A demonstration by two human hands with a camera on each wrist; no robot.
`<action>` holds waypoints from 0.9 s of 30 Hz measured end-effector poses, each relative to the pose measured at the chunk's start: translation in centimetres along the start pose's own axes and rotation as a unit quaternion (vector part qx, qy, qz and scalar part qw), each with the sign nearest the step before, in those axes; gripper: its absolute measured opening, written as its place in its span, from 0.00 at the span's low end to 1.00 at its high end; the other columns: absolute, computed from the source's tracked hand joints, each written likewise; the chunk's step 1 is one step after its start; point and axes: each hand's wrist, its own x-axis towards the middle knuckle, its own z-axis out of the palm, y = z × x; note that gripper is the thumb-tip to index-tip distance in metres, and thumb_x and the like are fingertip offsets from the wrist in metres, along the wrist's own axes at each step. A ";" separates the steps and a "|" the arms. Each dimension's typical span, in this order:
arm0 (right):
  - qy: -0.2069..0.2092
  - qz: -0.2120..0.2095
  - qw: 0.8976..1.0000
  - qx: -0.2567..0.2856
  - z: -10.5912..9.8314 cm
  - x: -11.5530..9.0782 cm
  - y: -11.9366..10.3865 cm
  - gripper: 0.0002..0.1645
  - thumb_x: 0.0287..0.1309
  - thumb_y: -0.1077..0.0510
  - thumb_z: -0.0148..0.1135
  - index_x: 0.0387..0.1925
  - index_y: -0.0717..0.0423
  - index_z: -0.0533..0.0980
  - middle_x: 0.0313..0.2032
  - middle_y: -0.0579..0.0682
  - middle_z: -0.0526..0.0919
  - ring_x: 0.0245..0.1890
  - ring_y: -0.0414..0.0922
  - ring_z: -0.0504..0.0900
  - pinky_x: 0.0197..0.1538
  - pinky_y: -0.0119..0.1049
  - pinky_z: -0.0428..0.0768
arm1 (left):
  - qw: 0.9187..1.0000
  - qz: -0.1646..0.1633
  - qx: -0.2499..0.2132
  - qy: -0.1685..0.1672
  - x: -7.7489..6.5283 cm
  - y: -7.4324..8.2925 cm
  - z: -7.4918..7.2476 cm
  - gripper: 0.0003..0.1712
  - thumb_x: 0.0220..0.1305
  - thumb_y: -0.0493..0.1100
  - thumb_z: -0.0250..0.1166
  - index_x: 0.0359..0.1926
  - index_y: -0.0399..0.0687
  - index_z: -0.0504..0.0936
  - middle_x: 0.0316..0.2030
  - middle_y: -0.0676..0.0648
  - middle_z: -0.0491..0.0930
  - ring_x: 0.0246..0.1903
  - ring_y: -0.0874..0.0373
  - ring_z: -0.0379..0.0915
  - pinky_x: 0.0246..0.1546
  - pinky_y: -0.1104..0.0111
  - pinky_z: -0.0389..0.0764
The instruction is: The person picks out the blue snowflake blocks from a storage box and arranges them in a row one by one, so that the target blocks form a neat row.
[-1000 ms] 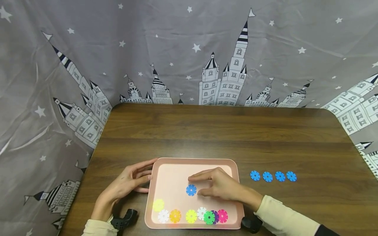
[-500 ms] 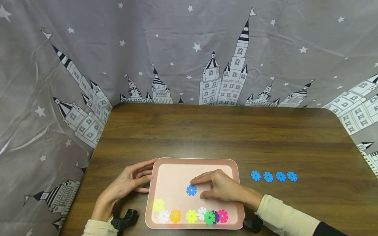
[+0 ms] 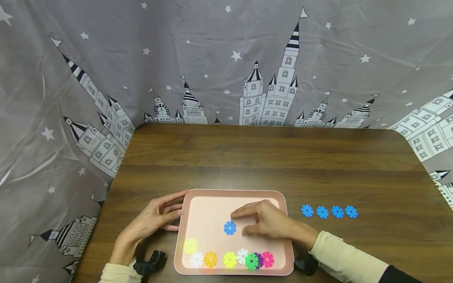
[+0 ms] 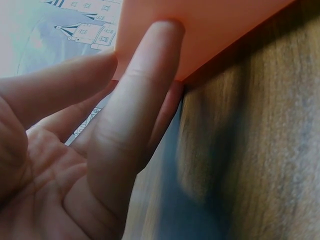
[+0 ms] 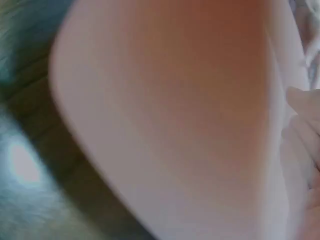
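Note:
A pink tray lies on the table, and my left hand rests against its left edge. The left wrist view has the fingers fairly straight, the thumb touching the outside of the tray wall. Over the tray, my right hand hovers with thumb and fingers apart. A blue snowflake disc lies just left of its fingertips, with a gap showing between. The right wrist view is mostly a blurred stretch of tray.
Loose snowflake discs in several colours line the tray's near side, among them an orange one and a green one overlapping a purple one. Right of the tray, several blue discs form a row on the wooden table.
My right hand has shifted slightly right, away from the blue snowflake disc, which stays in place. The left hand has not moved.

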 end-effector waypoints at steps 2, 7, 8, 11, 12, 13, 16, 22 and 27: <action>0.010 0.016 1.000 0.020 -0.5 0.1 -0.5 0.25 0.49 0.62 0.76 0.52 0.50 0.84 0.50 0.40 0.85 0.54 0.36 0.79 0.51 0.30 0.81 | 1.000 -0.001 0.001 0.001 0.0 0.1 0.0 0.36 0.71 0.34 0.59 0.74 0.33 0.54 0.65 0.23 0.62 0.60 0.52 0.71 0.42 0.50 0.85; 0.012 0.051 0.996 0.071 -1.0 0.9 -1.9 0.24 0.50 0.59 0.76 0.51 0.44 0.84 0.49 0.33 0.84 0.53 0.34 0.79 0.45 0.34 0.82 | 1.000 -0.001 0.000 0.003 -0.1 0.0 -0.2 0.36 0.70 0.34 0.59 0.74 0.33 0.54 0.65 0.22 0.62 0.60 0.52 0.71 0.42 0.50 0.85; 0.008 0.057 0.995 0.080 -0.9 1.1 -2.1 0.24 0.50 0.58 0.76 0.51 0.43 0.84 0.49 0.32 0.84 0.53 0.34 0.79 0.45 0.35 0.82 | 1.000 -0.001 0.000 0.003 -0.1 0.0 -0.2 0.36 0.70 0.34 0.59 0.74 0.33 0.54 0.65 0.22 0.62 0.59 0.52 0.71 0.42 0.50 0.85; -0.004 0.063 0.993 0.098 -0.2 1.6 -2.2 0.24 0.51 0.59 0.76 0.52 0.44 0.84 0.49 0.31 0.83 0.54 0.33 0.79 0.53 0.36 0.81 | 1.000 -0.003 -0.001 0.005 -0.1 -0.1 -0.2 0.36 0.70 0.34 0.59 0.74 0.33 0.55 0.65 0.23 0.62 0.59 0.52 0.71 0.43 0.50 0.85; -0.008 0.061 0.993 0.099 0.1 1.8 -2.2 0.24 0.51 0.60 0.76 0.51 0.44 0.84 0.49 0.31 0.83 0.54 0.33 0.78 0.54 0.36 0.81 | 1.000 -0.004 0.000 0.005 -0.2 -0.2 -0.2 0.36 0.70 0.34 0.59 0.74 0.33 0.55 0.65 0.23 0.61 0.59 0.51 0.71 0.43 0.50 0.84; -0.011 0.058 0.993 0.100 0.3 1.9 -2.1 0.24 0.50 0.61 0.75 0.51 0.44 0.84 0.49 0.31 0.83 0.54 0.33 0.78 0.55 0.34 0.81 | 1.000 -0.005 -0.001 0.006 -0.2 -0.2 -0.2 0.36 0.70 0.34 0.59 0.74 0.33 0.55 0.65 0.23 0.61 0.60 0.51 0.71 0.43 0.50 0.85; -0.017 0.048 0.994 0.101 0.9 2.3 -1.8 0.25 0.50 0.65 0.75 0.51 0.46 0.84 0.49 0.32 0.84 0.54 0.33 0.78 0.56 0.30 0.79 | 1.000 -0.006 -0.001 0.005 -0.2 -0.2 -0.1 0.36 0.70 0.34 0.59 0.74 0.33 0.55 0.65 0.23 0.61 0.60 0.49 0.70 0.43 0.50 0.85; -0.024 0.036 0.995 0.089 1.5 2.5 -1.2 0.24 0.48 0.66 0.76 0.49 0.51 0.85 0.47 0.36 0.85 0.53 0.33 0.79 0.56 0.28 0.78 | 1.000 -0.007 -0.003 0.005 -0.1 -0.2 -0.1 0.36 0.70 0.34 0.59 0.74 0.33 0.55 0.65 0.23 0.62 0.60 0.49 0.70 0.43 0.50 0.85; -0.044 0.029 0.997 0.064 1.7 2.6 -0.6 0.23 0.48 0.67 0.75 0.49 0.52 0.85 0.47 0.36 0.85 0.51 0.32 0.79 0.57 0.27 0.77 | 1.000 -0.004 -0.005 0.002 0.0 -0.1 -0.1 0.36 0.70 0.34 0.59 0.74 0.33 0.55 0.65 0.23 0.62 0.60 0.51 0.71 0.42 0.50 0.85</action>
